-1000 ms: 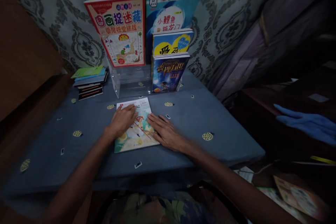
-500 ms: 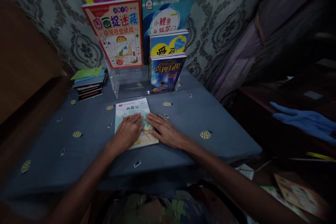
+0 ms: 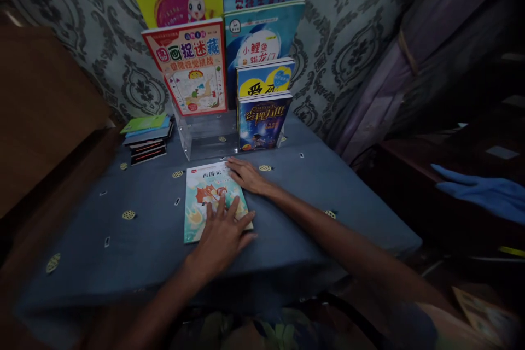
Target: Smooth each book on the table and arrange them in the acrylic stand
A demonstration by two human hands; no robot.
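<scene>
In the head view, 1 thin paperback book [image 3: 207, 191] lies flat and closed on the tabletop [image 3: 156, 249], front cover up, its 3 large title characters at the far end. The handling looks to be under way rather than finished: 2 hands are at the cover, and letting go is not yet done. The book is unopened and sits outside the clear stand [image 3: 185, 139], where 6 front covers show, lowest right among them a dark blue book [image 3: 262, 126].

The left hand [image 3: 223, 235] rests palm down over the near right part of the cover, its fingers spread and grasping nothing; the cover is directly beneath them, and the thumb reaches past the right edge. The right hand [image 3: 248, 176] lies along the far right corner, fingers stretched out and unclenched, tips touching the cover there. How hard either hand presses cannot be told.

The book lies in front of the stand, just apart from it. A small pile of books [image 3: 150, 136] sits farther back, to the left.
</scene>
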